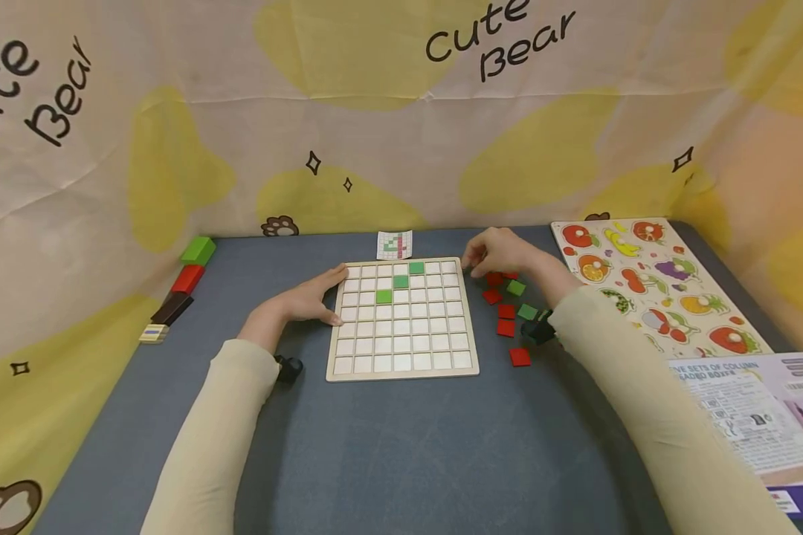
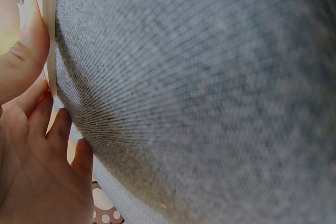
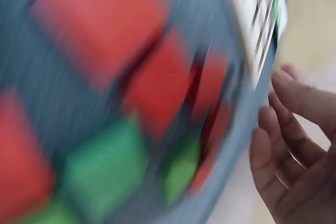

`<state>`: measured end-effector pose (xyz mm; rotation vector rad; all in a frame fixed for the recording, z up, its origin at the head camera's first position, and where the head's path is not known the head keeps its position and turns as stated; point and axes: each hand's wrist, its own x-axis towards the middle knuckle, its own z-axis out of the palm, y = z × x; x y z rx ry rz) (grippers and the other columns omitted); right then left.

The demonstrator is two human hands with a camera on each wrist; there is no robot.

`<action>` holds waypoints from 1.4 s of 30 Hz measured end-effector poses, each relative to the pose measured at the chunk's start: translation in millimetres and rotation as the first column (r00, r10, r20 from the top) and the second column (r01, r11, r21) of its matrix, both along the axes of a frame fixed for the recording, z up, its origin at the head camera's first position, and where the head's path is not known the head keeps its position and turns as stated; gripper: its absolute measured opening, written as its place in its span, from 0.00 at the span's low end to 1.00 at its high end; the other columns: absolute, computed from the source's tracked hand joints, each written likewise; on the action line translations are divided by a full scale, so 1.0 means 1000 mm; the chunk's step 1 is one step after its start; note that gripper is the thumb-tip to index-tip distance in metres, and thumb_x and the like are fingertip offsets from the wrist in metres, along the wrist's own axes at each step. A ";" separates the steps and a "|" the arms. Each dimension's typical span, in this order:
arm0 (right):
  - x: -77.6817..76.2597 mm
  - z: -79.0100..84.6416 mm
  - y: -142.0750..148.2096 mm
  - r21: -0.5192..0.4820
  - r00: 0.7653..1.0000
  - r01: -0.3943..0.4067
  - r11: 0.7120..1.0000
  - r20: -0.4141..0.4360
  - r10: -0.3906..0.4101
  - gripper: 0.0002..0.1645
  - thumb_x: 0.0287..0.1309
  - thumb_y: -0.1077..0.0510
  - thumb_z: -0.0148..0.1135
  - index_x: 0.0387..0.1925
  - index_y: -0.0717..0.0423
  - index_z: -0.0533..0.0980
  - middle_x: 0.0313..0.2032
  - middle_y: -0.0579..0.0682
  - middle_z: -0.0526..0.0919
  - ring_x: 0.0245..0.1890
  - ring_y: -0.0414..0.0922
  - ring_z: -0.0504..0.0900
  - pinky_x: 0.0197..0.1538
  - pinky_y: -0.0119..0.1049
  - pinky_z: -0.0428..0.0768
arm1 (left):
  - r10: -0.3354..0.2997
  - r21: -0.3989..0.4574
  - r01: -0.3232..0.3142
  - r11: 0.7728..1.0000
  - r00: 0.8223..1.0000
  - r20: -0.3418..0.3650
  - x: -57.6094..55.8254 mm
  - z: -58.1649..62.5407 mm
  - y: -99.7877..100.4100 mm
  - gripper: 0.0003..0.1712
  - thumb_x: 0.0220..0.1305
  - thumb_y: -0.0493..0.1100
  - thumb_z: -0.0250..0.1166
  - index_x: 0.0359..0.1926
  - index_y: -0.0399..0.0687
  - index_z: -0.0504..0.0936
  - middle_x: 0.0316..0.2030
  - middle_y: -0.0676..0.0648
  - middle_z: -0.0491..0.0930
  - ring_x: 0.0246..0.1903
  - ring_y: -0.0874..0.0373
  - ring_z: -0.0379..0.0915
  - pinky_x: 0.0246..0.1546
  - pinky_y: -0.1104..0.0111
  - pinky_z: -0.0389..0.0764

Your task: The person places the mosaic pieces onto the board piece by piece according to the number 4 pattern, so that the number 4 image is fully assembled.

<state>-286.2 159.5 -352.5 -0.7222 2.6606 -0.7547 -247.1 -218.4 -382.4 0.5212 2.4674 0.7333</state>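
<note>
A square wooden grid board (image 1: 402, 373) with white cells lies on the table, three green tiles (image 1: 401, 281) set in a diagonal near its top. My left hand (image 1: 302, 298) rests against the board's left edge, fingers by the upper corner and thumb lower down. In the left wrist view the thumb (image 2: 32, 45) touches the pale rim. My right hand (image 1: 502, 251) hovers beside the upper right corner, fingers bent, with nothing visible in them. Below it lie loose red tiles (image 1: 505, 328) and green tiles (image 1: 526, 312), blurred in the right wrist view.
A small pattern card (image 1: 394, 245) sits behind the board. Along the left table edge lie a green block (image 1: 198, 251), a red block (image 1: 188, 279), a dark block (image 1: 172, 307) and a pale piece (image 1: 153, 334). A fruit puzzle board (image 1: 692, 331) and a printed box (image 1: 743, 423) occupy the right.
</note>
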 end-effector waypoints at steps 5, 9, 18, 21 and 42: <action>-0.002 0.001 0.049 0.039 0.987 -0.026 0.999 0.161 0.019 0.17 0.48 0.71 0.69 0.42 0.60 0.84 0.36 0.57 0.83 0.36 0.45 0.75 0.37 0.33 0.76 | -0.005 0.008 0.005 1.000 1.000 0.003 0.000 -0.001 -0.001 0.60 0.58 0.41 0.72 0.79 0.40 0.39 0.80 0.38 0.30 0.79 0.37 0.25 0.76 0.40 0.39; -0.001 -0.002 0.068 0.027 0.969 -0.053 0.998 0.244 0.045 0.19 0.47 0.73 0.69 0.45 0.64 0.83 0.35 0.57 0.79 0.34 0.44 0.71 0.34 0.32 0.73 | -0.004 0.007 0.004 1.000 1.000 0.002 -0.001 -0.002 -0.001 0.61 0.58 0.41 0.72 0.79 0.41 0.39 0.80 0.38 0.30 0.79 0.37 0.25 0.76 0.40 0.39; 0.003 -0.008 0.070 0.072 0.976 -0.047 0.996 0.214 0.031 0.16 0.46 0.70 0.72 0.41 0.60 0.83 0.30 0.54 0.75 0.32 0.45 0.70 0.34 0.33 0.72 | -0.003 0.005 0.003 1.000 1.000 -0.004 -0.001 -0.002 -0.001 0.61 0.57 0.42 0.72 0.79 0.41 0.39 0.80 0.38 0.31 0.79 0.38 0.26 0.76 0.40 0.39; 0.004 -0.006 0.068 0.128 0.984 -0.040 0.991 0.179 0.017 0.14 0.45 0.68 0.74 0.36 0.59 0.81 0.26 0.50 0.73 0.31 0.45 0.70 0.35 0.35 0.71 | 0.005 0.002 -0.005 1.000 1.000 0.002 -0.001 -0.002 0.000 0.62 0.57 0.42 0.73 0.79 0.41 0.39 0.80 0.39 0.31 0.79 0.38 0.26 0.77 0.41 0.39; 0.024 -0.011 -0.078 -0.222 0.998 -0.010 0.975 0.056 0.023 0.06 0.57 0.58 0.70 0.33 0.54 0.80 0.28 0.51 0.85 0.27 0.53 0.85 0.32 0.32 0.80 | 0.004 -0.005 -0.004 1.000 1.000 0.003 -0.001 0.000 -0.001 0.61 0.57 0.42 0.72 0.79 0.41 0.39 0.80 0.39 0.30 0.79 0.38 0.26 0.77 0.41 0.40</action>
